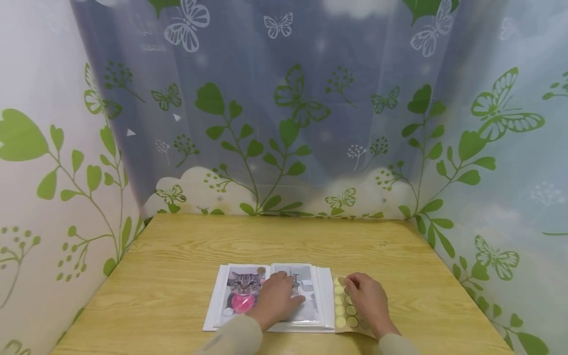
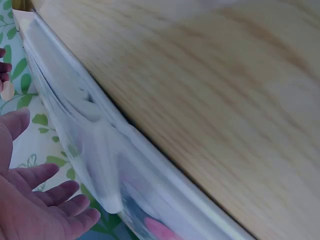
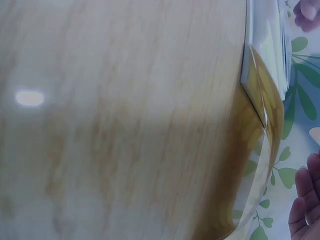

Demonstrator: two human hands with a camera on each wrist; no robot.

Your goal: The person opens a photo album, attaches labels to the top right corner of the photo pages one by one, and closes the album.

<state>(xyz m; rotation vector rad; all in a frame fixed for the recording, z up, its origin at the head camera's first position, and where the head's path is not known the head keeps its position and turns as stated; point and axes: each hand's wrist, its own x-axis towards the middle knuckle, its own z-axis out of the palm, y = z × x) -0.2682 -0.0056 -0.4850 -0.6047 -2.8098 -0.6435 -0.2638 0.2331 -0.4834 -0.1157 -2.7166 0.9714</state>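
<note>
An open photo album (image 1: 326,296) lies on the table, with a picture of a cat with a pink heart (image 1: 243,302) on its left page and a greyish picture on the right. Over the album's middle and right page is my left hand (image 1: 277,298), its fingers spread; whether it touches the page I cannot tell. My right hand (image 1: 369,300) pinches a small round sticker (image 2: 7,91) between thumb and fingertip. Beneath that hand, a sheet of round gold stickers (image 1: 340,311) projects from the album's right side, partly hidden by the hand.
The wood-grain table (image 1: 186,251) extends around the album on every side. A curtain (image 1: 248,59) printed with leaves and butterflies hangs behind the table and along both sides. In the right wrist view, the sticker sheet (image 3: 270,100) bends near the table's edge.
</note>
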